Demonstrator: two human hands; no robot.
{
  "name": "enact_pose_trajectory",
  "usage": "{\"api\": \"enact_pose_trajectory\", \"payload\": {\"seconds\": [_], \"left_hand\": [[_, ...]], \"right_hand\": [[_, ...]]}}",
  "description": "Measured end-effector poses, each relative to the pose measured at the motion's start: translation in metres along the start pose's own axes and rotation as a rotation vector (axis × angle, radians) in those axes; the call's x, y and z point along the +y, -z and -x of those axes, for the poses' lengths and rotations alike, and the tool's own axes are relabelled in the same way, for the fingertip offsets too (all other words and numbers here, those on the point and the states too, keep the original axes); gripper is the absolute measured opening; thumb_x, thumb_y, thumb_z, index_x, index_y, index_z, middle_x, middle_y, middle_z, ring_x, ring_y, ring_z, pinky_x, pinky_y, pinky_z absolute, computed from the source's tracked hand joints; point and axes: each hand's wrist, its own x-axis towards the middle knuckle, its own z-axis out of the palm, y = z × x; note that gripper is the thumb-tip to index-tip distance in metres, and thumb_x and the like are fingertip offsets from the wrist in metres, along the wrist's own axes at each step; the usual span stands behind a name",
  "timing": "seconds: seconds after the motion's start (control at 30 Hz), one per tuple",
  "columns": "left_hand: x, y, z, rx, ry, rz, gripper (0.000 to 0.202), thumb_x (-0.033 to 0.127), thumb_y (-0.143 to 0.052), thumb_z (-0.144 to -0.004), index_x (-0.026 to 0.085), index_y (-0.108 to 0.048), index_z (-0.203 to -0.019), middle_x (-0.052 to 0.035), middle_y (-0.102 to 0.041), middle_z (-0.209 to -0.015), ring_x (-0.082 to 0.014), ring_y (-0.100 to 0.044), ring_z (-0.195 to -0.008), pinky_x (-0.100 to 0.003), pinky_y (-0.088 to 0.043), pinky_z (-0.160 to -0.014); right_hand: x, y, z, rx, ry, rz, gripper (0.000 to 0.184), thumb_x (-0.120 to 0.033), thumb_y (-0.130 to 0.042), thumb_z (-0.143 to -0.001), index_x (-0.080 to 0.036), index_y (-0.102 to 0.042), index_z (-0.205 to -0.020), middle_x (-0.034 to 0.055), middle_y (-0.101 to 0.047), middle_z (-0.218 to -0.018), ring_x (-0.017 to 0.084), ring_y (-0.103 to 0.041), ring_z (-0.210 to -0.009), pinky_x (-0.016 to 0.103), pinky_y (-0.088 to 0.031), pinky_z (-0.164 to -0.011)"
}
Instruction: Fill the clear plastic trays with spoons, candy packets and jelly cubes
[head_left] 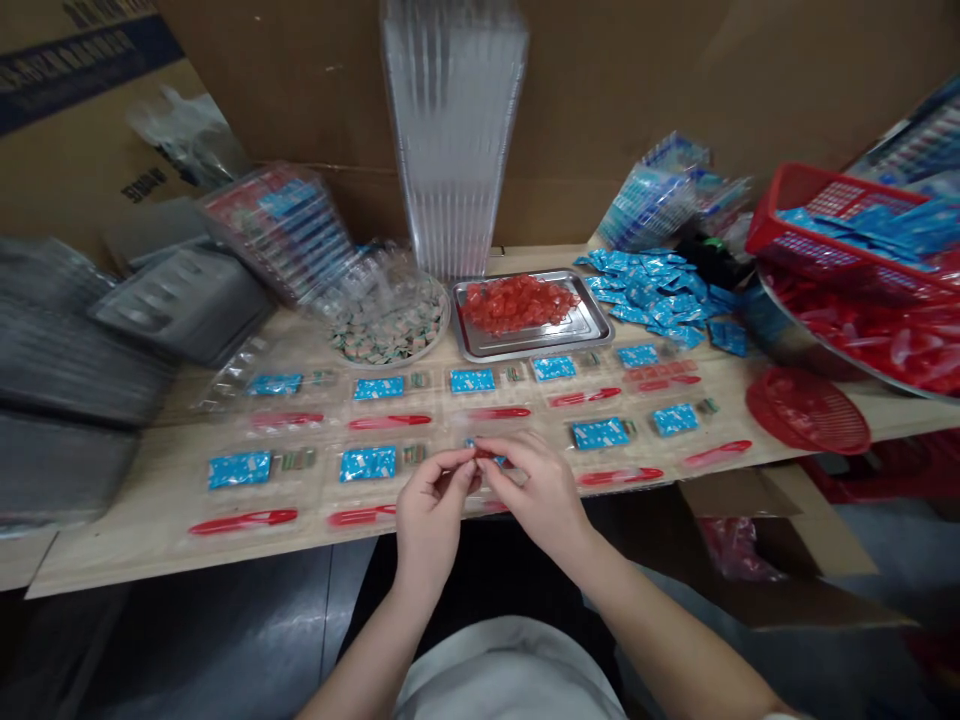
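Note:
My left hand [429, 510] and my right hand [541, 492] meet at the fingertips over the front row of clear plastic trays. Thumbs and fingers of both are pinched together on something too small and hidden to name. A blue printed packet lies mostly covered beneath them. Around the hands, two rows of clear trays each hold a blue packet [367, 463], a small striped packet [414, 455] and a red plastic handled tool [390, 422]. At the back right of the rows, one tray also holds red pieces [654, 371].
Behind the rows stand a metal tray [592, 335] of red pieces, a round dish [439, 335] of small packets and a tall stack of clear trays [454, 140]. A blue packet pile [652, 285], red basket [780, 240] and red lid [806, 410] sit right; grey trays [67, 400] crowd left.

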Motion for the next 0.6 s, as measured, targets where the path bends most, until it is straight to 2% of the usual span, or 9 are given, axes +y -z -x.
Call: {"api": "enact_pose_trajectory", "payload": {"seconds": [0.1, 0.17, 0.3, 0.37, 0.43, 0.5, 0.6], "left_hand": [[0.000, 0.002, 0.003, 0.058, -0.174, -0.261, 0.017, 0.028, -0.062, -0.079, 0.022, -0.068, -0.093, -0.0033, -0.068, -0.095, -0.0163, -0.062, -0.090, -0.031, -0.049, -0.086], [0.001, 0.004, 0.001, 0.054, -0.201, -0.286, 0.016, 0.028, -0.061, -0.079, 0.021, -0.069, -0.092, -0.0036, -0.068, -0.095, -0.0165, -0.063, -0.090, -0.030, -0.050, -0.085], [0.003, 0.008, -0.007, -0.050, -0.036, -0.071, 0.018, 0.029, -0.066, -0.075, 0.017, -0.068, -0.088, -0.0039, -0.070, -0.086, -0.0155, -0.066, -0.079, -0.027, -0.054, -0.073], [0.003, 0.011, -0.011, -0.105, 0.071, 0.005, 0.021, 0.028, -0.070, -0.071, 0.016, -0.067, -0.087, -0.0033, -0.070, -0.080, -0.0141, -0.066, -0.073, -0.024, -0.054, -0.067], [0.002, 0.012, -0.012, -0.121, 0.128, 0.056, 0.022, 0.027, -0.071, -0.070, 0.015, -0.066, -0.088, -0.0030, -0.071, -0.078, -0.0130, -0.066, -0.071, -0.023, -0.053, -0.066], [0.001, 0.012, -0.010, -0.096, 0.090, 0.051, 0.021, 0.026, -0.070, -0.070, 0.015, -0.065, -0.088, -0.0030, -0.071, -0.079, -0.0123, -0.066, -0.071, -0.023, -0.053, -0.067], [-0.001, 0.010, -0.005, -0.030, -0.100, -0.125, 0.017, 0.024, -0.066, -0.074, 0.016, -0.066, -0.089, -0.0033, -0.071, -0.084, -0.0132, -0.066, -0.076, -0.025, -0.054, -0.073]], "right_hand": [[-0.004, -0.004, 0.005, 0.067, 0.019, 0.001, 0.022, -0.012, -0.054, -0.079, -0.021, -0.067, -0.093, 0.0048, -0.069, -0.089, 0.019, -0.061, -0.085, 0.035, -0.050, -0.076], [-0.004, -0.007, 0.007, 0.101, 0.001, -0.018, 0.023, -0.011, -0.054, -0.079, -0.021, -0.066, -0.095, 0.0043, -0.068, -0.089, 0.018, -0.061, -0.083, 0.032, -0.050, -0.074], [0.003, -0.012, 0.011, 0.184, -0.056, -0.041, 0.015, -0.016, -0.057, -0.081, -0.021, -0.063, -0.093, 0.0025, -0.067, -0.086, 0.016, -0.061, -0.079, 0.029, -0.051, -0.070], [0.006, -0.012, 0.012, 0.201, -0.021, -0.033, 0.008, -0.018, -0.056, -0.082, -0.021, -0.063, -0.086, 0.0015, -0.067, -0.082, 0.015, -0.062, -0.077, 0.029, -0.050, -0.070], [0.007, -0.012, 0.013, 0.173, 0.049, -0.007, 0.011, -0.017, -0.054, -0.084, -0.021, -0.063, -0.085, 0.0014, -0.068, -0.082, 0.015, -0.062, -0.079, 0.030, -0.050, -0.074], [0.005, -0.011, 0.014, 0.134, 0.098, 0.030, 0.014, -0.016, -0.054, -0.084, -0.021, -0.064, -0.091, 0.0026, -0.070, -0.089, 0.016, -0.063, -0.085, 0.031, -0.050, -0.078], [0.002, -0.011, 0.016, 0.107, 0.101, 0.101, 0.020, -0.016, -0.056, -0.081, -0.021, -0.063, -0.099, 0.0045, -0.070, -0.095, 0.019, -0.063, -0.090, 0.033, -0.050, -0.082]]}}
